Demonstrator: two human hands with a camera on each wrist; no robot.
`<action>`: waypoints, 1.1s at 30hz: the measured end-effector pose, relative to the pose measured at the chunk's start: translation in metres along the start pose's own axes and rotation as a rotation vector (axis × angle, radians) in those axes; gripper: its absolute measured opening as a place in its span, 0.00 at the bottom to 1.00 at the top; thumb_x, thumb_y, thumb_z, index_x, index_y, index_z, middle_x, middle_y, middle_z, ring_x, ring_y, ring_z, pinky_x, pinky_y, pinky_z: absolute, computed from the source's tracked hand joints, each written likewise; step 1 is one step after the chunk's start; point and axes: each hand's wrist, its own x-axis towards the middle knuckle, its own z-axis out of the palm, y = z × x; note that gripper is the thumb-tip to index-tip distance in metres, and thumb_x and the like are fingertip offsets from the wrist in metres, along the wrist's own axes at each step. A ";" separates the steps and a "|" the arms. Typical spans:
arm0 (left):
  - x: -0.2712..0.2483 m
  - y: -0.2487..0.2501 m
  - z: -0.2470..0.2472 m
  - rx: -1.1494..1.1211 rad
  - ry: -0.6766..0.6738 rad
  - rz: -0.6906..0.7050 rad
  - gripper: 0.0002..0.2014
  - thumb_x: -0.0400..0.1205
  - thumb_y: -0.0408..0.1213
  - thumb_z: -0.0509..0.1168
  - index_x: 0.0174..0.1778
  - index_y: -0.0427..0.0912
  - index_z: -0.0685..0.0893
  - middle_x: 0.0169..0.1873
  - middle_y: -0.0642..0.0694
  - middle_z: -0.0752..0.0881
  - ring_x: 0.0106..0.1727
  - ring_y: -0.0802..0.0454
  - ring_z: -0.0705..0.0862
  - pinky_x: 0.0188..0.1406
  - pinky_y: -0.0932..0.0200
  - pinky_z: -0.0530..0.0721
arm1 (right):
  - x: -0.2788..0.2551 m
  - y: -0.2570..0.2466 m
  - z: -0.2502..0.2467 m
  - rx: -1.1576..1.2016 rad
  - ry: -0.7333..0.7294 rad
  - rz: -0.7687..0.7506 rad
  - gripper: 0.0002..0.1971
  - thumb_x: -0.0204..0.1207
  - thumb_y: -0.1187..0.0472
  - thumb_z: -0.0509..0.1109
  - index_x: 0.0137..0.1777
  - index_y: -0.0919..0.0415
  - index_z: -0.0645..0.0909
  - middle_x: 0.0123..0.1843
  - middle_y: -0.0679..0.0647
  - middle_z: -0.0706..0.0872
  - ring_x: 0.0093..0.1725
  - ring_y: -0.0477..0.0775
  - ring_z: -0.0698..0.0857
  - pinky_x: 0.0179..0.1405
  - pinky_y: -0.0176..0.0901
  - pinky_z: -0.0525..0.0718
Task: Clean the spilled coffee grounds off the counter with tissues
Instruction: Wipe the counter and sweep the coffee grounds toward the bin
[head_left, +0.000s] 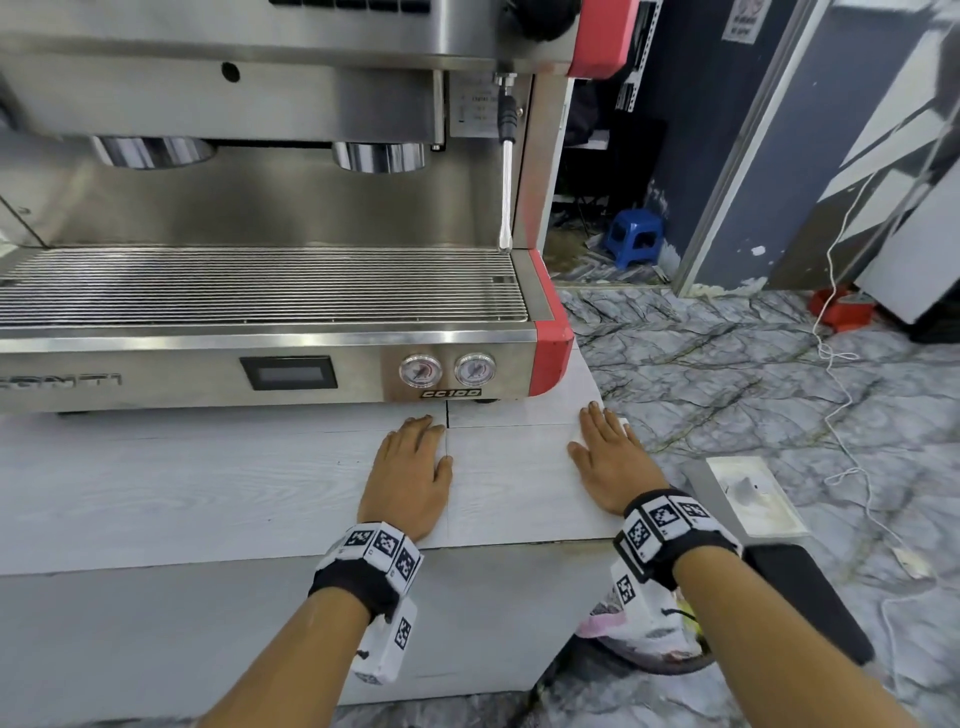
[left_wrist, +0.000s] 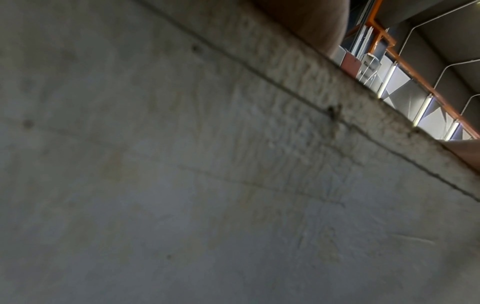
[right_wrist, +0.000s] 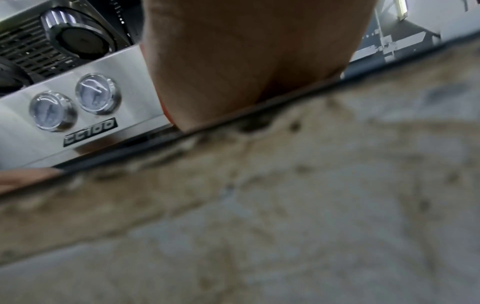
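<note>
Both hands lie flat, palms down, on the worktop (head_left: 208, 478). Left hand (head_left: 410, 467) at 6 o'clock from the two gauges (head_left: 447, 370) of the coffee machine (head_left: 260, 208); right hand (head_left: 608, 462) at 3 o'clock from the left, near the worktop's right edge. Each grip is slack: fingers straight, holding nothing.

Coffee grounds: none visible on the pale surface. Tissues: none in view, except a small white corner poking out past the right hand's fingers, which I cannot identify. Task looks either finished or not begun; cannot tell which.

Risks, as judgement: any fine grounds under the palms would smear or stick to skin; a sweep toward 3 o'clock would push them onto the floor (head_left: 727, 374).

Count: hands 2; gauges 2; brew heads 2; steam wand (head_left: 505, 197) 1; blue stool (head_left: 635, 236) 1.
</note>
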 end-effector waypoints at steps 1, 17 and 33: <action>0.000 0.000 0.000 0.000 -0.004 0.000 0.22 0.84 0.41 0.55 0.75 0.42 0.69 0.78 0.45 0.67 0.79 0.47 0.63 0.82 0.52 0.57 | 0.000 0.004 -0.002 0.000 -0.002 0.017 0.30 0.88 0.50 0.44 0.85 0.63 0.43 0.87 0.58 0.43 0.86 0.55 0.43 0.84 0.48 0.39; 0.014 0.049 -0.012 -0.325 -0.144 0.106 0.23 0.83 0.42 0.59 0.75 0.46 0.69 0.74 0.49 0.73 0.74 0.52 0.70 0.75 0.60 0.65 | -0.045 0.006 -0.017 0.123 0.188 -0.183 0.31 0.87 0.49 0.51 0.85 0.59 0.48 0.87 0.52 0.48 0.86 0.49 0.46 0.85 0.45 0.45; 0.061 0.169 0.022 -1.064 -0.212 -0.125 0.20 0.81 0.35 0.65 0.70 0.45 0.74 0.51 0.40 0.82 0.56 0.45 0.84 0.53 0.55 0.86 | -0.042 0.050 -0.045 0.254 0.186 -0.496 0.37 0.84 0.48 0.57 0.85 0.56 0.42 0.86 0.46 0.48 0.82 0.36 0.44 0.83 0.37 0.46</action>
